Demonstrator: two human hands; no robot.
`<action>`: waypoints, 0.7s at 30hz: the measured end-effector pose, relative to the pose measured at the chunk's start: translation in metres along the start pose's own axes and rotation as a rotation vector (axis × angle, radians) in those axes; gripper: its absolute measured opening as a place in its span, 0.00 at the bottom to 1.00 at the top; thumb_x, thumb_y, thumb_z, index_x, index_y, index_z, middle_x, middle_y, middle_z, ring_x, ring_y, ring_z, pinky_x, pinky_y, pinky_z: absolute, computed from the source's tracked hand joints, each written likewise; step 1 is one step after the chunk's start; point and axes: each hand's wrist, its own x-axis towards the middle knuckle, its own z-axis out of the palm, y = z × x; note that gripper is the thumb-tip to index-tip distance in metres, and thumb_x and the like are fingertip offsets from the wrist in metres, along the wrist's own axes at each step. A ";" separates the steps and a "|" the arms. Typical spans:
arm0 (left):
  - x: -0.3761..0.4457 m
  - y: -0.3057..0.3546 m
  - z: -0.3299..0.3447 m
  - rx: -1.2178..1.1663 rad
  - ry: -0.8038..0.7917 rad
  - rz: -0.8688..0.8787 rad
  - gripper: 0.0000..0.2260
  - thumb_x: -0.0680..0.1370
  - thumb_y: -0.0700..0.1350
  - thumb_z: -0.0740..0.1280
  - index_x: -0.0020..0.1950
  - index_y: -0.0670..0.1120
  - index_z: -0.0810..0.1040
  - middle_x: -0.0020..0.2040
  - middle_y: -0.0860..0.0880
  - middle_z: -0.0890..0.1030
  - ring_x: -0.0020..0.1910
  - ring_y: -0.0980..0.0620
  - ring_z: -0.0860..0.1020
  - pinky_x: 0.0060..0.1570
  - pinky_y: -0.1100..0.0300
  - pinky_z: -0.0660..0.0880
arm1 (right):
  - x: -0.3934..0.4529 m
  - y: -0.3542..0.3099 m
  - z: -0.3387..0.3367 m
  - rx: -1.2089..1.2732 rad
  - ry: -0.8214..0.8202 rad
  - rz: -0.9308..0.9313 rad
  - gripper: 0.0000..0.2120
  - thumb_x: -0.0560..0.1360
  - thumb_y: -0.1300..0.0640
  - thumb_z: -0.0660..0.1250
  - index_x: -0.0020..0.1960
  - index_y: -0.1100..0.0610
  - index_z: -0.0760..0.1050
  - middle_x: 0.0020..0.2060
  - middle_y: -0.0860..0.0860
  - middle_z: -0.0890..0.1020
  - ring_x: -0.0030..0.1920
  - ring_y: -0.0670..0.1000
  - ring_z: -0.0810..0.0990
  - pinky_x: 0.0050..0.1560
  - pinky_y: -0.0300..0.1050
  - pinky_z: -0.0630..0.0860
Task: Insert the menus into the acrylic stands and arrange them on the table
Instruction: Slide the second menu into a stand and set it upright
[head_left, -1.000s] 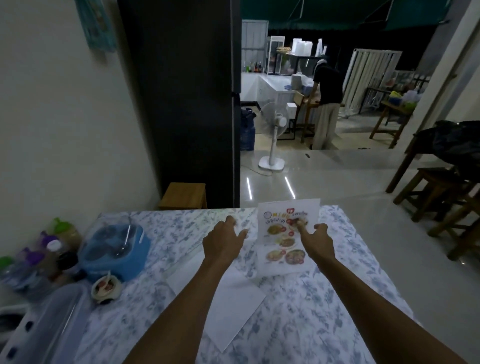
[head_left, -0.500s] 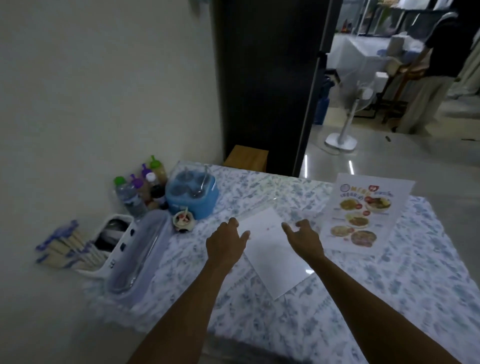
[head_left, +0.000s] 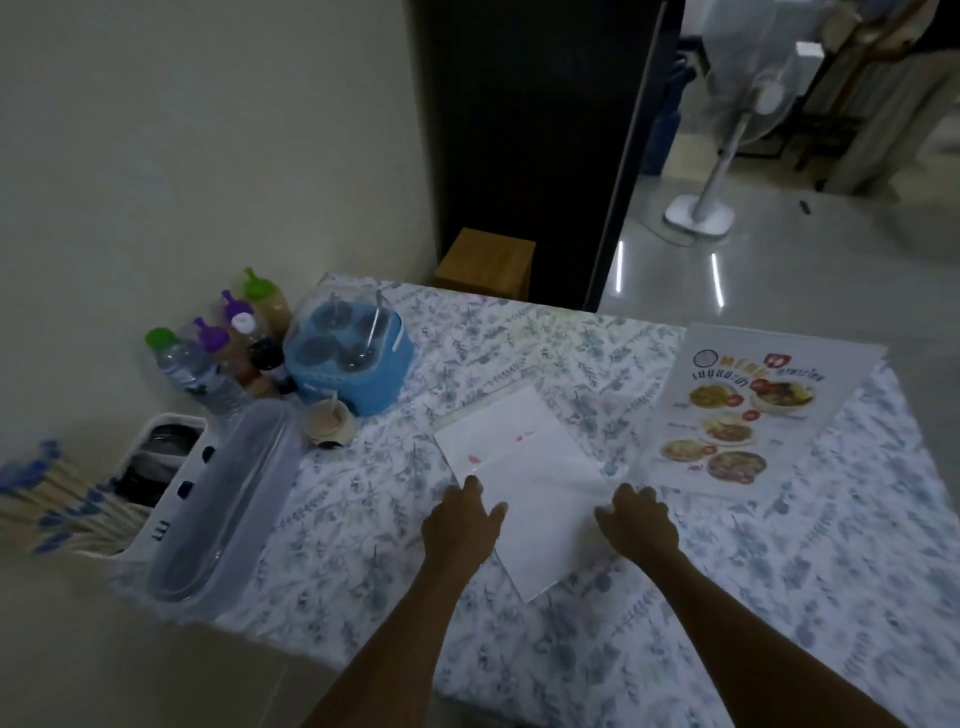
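Note:
A white sheet (head_left: 524, 467), face down, lies in the middle of the floral tablecloth (head_left: 701, 597); a clear acrylic stand seems to lie flat with it, its edges hard to make out. My left hand (head_left: 460, 525) rests on the sheet's left edge, fingers spread. My right hand (head_left: 641, 522) touches its right edge, fingers curled down. Neither hand has lifted it. A printed colour menu (head_left: 748, 410) with food pictures stands upright at the table's far right, apart from both hands.
At the table's left stand a blue condiment caddy (head_left: 348, 364), sauce bottles (head_left: 228, 348), a small cup (head_left: 327, 421), a clear lidded box (head_left: 228, 493) and a white cutlery holder (head_left: 166, 467). A wooden stool (head_left: 485, 265) and a floor fan (head_left: 727, 156) are beyond.
My view has swung down and left. Both hands left the colour menu, which stays standing on the right, and came down onto the edges of the white sheet.

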 end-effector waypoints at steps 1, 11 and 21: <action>0.003 0.002 0.006 -0.030 -0.026 -0.026 0.21 0.78 0.61 0.63 0.65 0.49 0.71 0.60 0.44 0.77 0.56 0.43 0.79 0.54 0.52 0.76 | 0.004 0.001 0.000 -0.017 0.012 -0.001 0.24 0.80 0.44 0.62 0.68 0.59 0.68 0.65 0.62 0.71 0.66 0.66 0.72 0.62 0.58 0.73; 0.008 -0.009 0.032 -0.220 -0.111 -0.160 0.24 0.76 0.58 0.68 0.65 0.45 0.72 0.63 0.39 0.73 0.59 0.40 0.76 0.57 0.54 0.74 | -0.008 -0.017 0.021 0.182 -0.082 0.106 0.24 0.78 0.48 0.62 0.68 0.62 0.65 0.64 0.64 0.73 0.64 0.67 0.75 0.63 0.56 0.72; 0.021 -0.035 -0.050 -0.325 -0.044 -0.043 0.24 0.75 0.59 0.69 0.64 0.46 0.74 0.64 0.45 0.79 0.61 0.44 0.77 0.60 0.53 0.75 | -0.050 -0.062 0.000 0.337 0.106 0.084 0.24 0.81 0.42 0.57 0.59 0.63 0.76 0.55 0.62 0.82 0.56 0.62 0.81 0.54 0.51 0.73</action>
